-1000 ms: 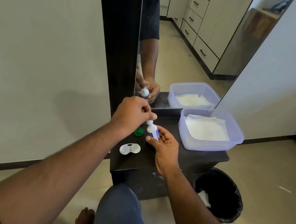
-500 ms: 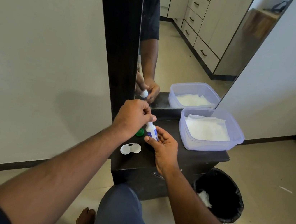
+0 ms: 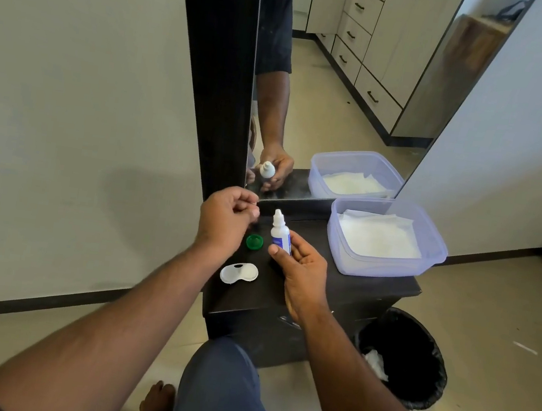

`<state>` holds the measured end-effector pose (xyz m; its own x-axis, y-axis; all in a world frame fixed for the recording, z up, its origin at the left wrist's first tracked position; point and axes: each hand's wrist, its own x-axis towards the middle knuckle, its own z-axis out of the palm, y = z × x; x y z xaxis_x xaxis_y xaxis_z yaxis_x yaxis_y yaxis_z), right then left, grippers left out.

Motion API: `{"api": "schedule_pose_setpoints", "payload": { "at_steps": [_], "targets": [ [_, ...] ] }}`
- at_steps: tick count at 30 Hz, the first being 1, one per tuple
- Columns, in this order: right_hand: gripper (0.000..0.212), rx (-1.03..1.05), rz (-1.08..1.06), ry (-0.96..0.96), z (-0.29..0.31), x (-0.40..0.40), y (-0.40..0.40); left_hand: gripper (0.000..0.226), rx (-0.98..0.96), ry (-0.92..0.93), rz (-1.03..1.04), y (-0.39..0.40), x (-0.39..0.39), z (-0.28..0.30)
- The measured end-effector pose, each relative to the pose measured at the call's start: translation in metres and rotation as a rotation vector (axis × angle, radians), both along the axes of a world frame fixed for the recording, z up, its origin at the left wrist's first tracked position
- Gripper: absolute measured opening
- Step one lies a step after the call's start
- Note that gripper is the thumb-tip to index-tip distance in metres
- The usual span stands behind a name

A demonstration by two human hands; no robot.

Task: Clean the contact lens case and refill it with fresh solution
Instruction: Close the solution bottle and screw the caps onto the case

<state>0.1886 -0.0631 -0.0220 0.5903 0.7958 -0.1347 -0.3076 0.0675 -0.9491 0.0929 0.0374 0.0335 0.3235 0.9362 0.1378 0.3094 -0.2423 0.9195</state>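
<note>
A small white solution bottle (image 3: 281,231) with a blue label stands upright in my right hand (image 3: 303,273), its narrow nozzle bare. My left hand (image 3: 226,222) hovers just left of the bottle with its fingertips pinched together on what looks like the bottle's tiny cap, which is hard to make out. The white contact lens case (image 3: 239,273) lies open on the dark cabinet top (image 3: 347,293), below my left hand. A green lens case cap (image 3: 254,241) rests between both hands, open side up.
A clear plastic container (image 3: 427,260) lined with white tissue sits on the cabinet's right side. A mirror (image 3: 346,94) stands behind it. A black-lined waste bin (image 3: 411,389) holding a crumpled tissue is on the floor at right. My knee is below the cabinet's front edge.
My left hand was gripping the top of the bottle; it has now pulled away to the left, leaving the nozzle uncovered. My right hand keeps the bottle in place.
</note>
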Motion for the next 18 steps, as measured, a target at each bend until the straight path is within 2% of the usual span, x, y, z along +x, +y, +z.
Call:
{"api": "schedule_pose_setpoints", "payload": {
  "at_steps": [2, 6, 11, 18],
  "targets": [
    [0.043, -0.002, 0.007, 0.003, 0.000, 0.001, -0.001, 0.010, -0.003, -0.027, -0.015, -0.004, 0.001, -0.001],
    [0.041, 0.003, 0.028, 0.004, 0.003, 0.000, -0.003, 0.023, 0.010, 0.014, -0.105, -0.014, 0.010, 0.002],
    [0.037, 0.028, -0.004, -0.033, 0.002, -0.002, -0.003, 0.018, -0.001, -0.003, -0.077, -0.010, 0.009, -0.005],
    [0.038, 0.067, 0.024, -0.022, -0.002, 0.000, -0.003, 0.022, 0.036, 0.057, -0.194, -0.012, 0.014, -0.004]
  ]
}}
